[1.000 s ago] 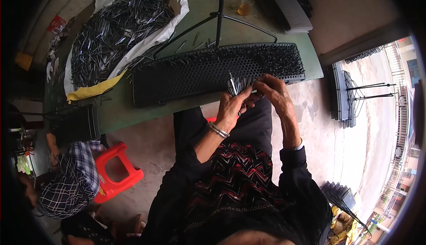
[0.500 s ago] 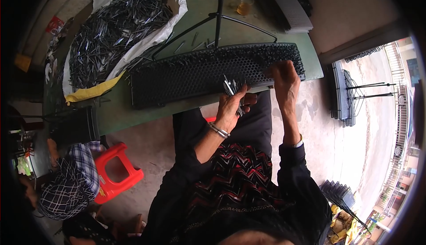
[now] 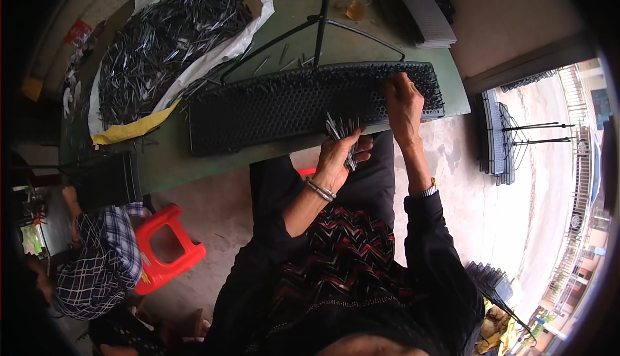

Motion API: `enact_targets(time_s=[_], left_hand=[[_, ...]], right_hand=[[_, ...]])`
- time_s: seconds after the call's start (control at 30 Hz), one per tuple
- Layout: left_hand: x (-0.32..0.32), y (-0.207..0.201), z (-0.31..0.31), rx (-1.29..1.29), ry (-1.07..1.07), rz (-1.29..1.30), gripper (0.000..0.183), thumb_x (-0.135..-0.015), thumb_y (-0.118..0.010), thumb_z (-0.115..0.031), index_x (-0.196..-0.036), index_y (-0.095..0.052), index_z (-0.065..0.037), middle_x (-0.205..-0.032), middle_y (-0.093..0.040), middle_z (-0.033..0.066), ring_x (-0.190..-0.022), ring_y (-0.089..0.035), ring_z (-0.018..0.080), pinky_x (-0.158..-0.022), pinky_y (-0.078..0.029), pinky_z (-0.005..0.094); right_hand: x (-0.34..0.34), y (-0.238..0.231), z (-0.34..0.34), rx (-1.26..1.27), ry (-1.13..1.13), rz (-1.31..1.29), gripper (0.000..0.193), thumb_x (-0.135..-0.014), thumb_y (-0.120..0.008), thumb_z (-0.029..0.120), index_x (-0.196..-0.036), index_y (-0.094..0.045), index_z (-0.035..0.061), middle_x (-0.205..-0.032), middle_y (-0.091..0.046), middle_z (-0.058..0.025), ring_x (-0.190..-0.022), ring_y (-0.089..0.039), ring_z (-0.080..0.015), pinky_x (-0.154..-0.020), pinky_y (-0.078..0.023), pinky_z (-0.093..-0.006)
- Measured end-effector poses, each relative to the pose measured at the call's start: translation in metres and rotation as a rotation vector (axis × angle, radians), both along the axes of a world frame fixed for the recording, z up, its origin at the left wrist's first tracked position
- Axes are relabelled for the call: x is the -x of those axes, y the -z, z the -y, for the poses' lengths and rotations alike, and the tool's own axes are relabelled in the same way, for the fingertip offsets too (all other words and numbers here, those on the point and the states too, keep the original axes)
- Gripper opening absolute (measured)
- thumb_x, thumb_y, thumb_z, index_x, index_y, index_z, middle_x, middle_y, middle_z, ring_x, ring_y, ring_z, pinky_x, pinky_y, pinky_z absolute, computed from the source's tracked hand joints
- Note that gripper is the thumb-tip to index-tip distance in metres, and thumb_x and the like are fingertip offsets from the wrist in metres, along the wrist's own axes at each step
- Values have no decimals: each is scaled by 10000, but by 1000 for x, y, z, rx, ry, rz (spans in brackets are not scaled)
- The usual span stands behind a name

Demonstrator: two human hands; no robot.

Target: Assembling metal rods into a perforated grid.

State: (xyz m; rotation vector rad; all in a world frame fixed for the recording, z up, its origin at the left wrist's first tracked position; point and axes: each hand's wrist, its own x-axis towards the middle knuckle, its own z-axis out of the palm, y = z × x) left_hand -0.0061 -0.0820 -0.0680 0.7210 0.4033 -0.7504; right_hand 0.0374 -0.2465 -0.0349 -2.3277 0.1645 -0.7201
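"How many panels have we in front of us?"

"One black perforated panel, at the near edge of our green table, with inserted pins crowding its far side and right end."

"And our two hands?"

"Our left hand is clamped on one bundle of thin metal pins, too many for us to count. Our right hand is over the panel's right part, fingertips drawn together; we cannot tell whether they grip a pin."

"Beyond that?"

"We see one black rod frame with two splayed legs reaching the panel's far edge."

"Which containers have we?"

"Two: one open white sack heaped with loose pins, and one cup holding amber liquid."

"Seats?"

"One red stool, below us on the left."
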Motion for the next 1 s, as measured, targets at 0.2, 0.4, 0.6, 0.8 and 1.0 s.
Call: enact_targets(time_s=[0.2,0.4,0.6,0.8,1.0], left_hand=[[-2,8,-4,49,-18,65,186,-883,-638,-177,-994,-640,-27,-825,-680,114,-622,-575,107,-529,-489,239],[-1,-1,-2,125,-31,57,161,-884,-638,-159,-982,-633,-31,-822,-679,118,-592,-533,92,-485,-407,214],[2,-1,-4,141,-12,109,141,-874,-646,-142,-977,-629,-47,-839,-682,96,-600,-534,93,-486,-386,214],[8,-13,-7,-1,99,135,173,-860,-661,-156,-1008,-609,-85,-887,-684,80,-683,-597,111,-526,-417,220],[5,-27,-11,-51,200,159,209,-856,-670,-183,-1037,-630,-84,-935,-697,72,-771,-671,148,-549,-453,227]], right_hand=[[1,-3,-12,299,89,-53,48,-829,-620,103,-857,-601,69,-881,-563,-95,-792,-564,-290,-670,-461,-380],[10,1,-5,374,117,-65,149,-834,-628,145,-978,-664,131,-928,-556,-83,-831,-581,-273,-685,-473,-367],[33,-15,-15,83,41,-71,193,-862,-621,148,-1028,-671,65,-890,-598,-96,-827,-596,-215,-697,-470,-318],[60,-22,-13,-697,-348,-606,181,-867,-612,123,-923,-598,-48,-803,-618,-77,-771,-638,-132,-654,-502,-265],[65,-27,-12,-771,-352,-554,158,-867,-601,114,-885,-584,-41,-772,-604,-57,-711,-596,-99,-629,-482,-240]])
